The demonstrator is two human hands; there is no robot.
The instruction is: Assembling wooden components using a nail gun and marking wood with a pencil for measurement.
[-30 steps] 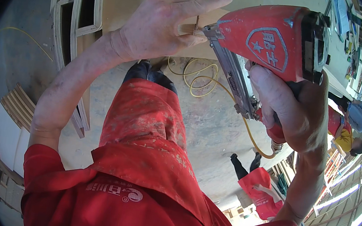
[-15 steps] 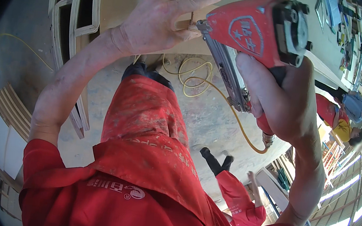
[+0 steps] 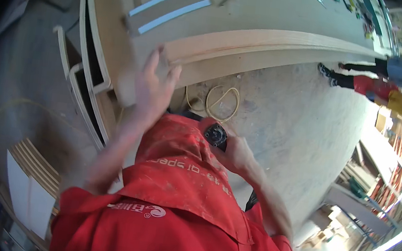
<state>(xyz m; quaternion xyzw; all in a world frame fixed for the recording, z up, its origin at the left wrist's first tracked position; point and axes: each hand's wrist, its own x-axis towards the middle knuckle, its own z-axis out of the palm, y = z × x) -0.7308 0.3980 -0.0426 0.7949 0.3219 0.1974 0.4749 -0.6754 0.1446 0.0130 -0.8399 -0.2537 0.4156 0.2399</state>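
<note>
left hand (image 3: 155, 83): my fingers were parted at the curved wooden board (image 3: 251, 42), pinching or not I couldn't tell | right hand (image 3: 237, 155): I gripped the nail gun (image 3: 216, 136) before my red apron (image 3: 171, 139) | board: lay along the near edge of the worktable (image 3: 275, 11)

The left hand (image 3: 156, 87) and right hand (image 3: 237, 153) have free room rightward, over the floor (image 3: 292, 121) and coiled hose (image 3: 238, 105). A long wooden board (image 3: 236, 42) bars the way forward over the bench (image 3: 295, 14); plywood frames (image 3: 103, 25) block the left.
</note>
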